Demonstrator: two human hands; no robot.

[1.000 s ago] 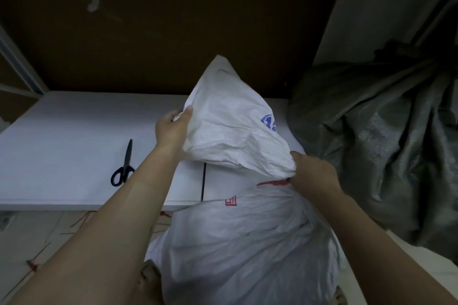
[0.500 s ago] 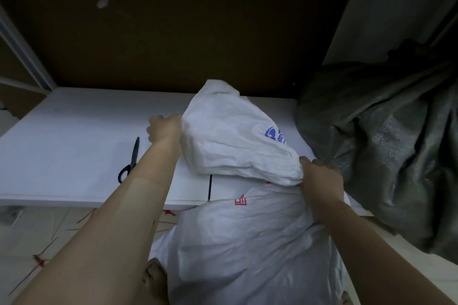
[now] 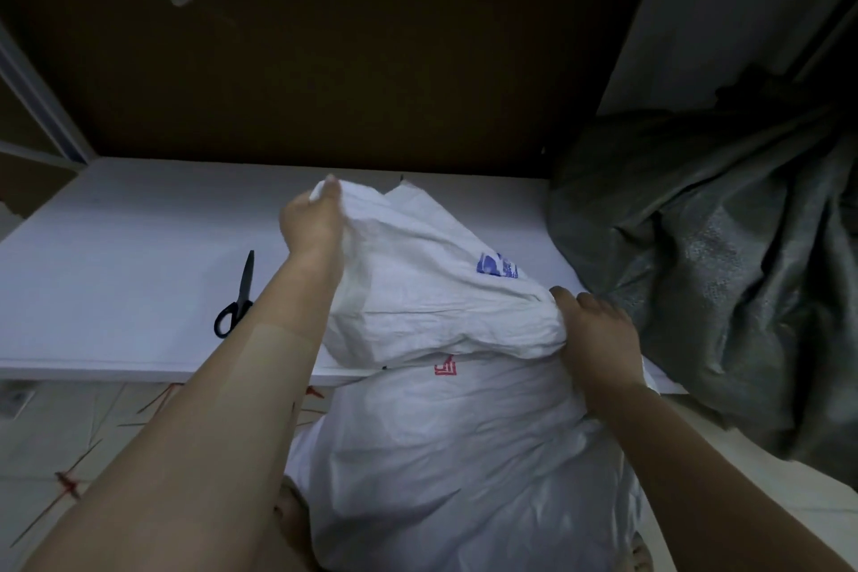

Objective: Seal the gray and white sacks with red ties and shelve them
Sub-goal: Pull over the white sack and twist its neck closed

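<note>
White sack [image 3: 441, 455] on the floor against the white shelf [image 3: 116, 269], fingers of the left hand [image 3: 311, 223] pinching its lifted flap, those of the right hand [image 3: 596, 332] clenched round the bunched neck, which may spread open if that grip slackens.

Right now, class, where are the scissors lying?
In the head view, the scissors lie on the white shelf, left of the left hand and the white sack it grips.

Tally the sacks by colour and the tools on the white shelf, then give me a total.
white woven plastic sack: 1
gray woven plastic sack: 1
black-handled scissors: 1
Total: 3
</note>
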